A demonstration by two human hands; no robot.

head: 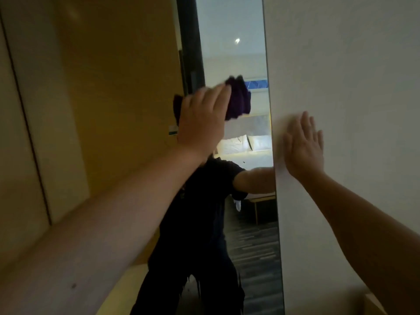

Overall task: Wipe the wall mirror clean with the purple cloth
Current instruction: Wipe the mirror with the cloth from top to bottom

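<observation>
Head view: the left hand (201, 119) presses the purple cloth (238, 98) flat-fingered against the wall mirror (252, 235), cloth bunched beyond the fingertips. The right hand (303, 144) braces splayed on the wall (352, 76). Wiping is seemingly mid-stroke; next, sweep downward.
</observation>
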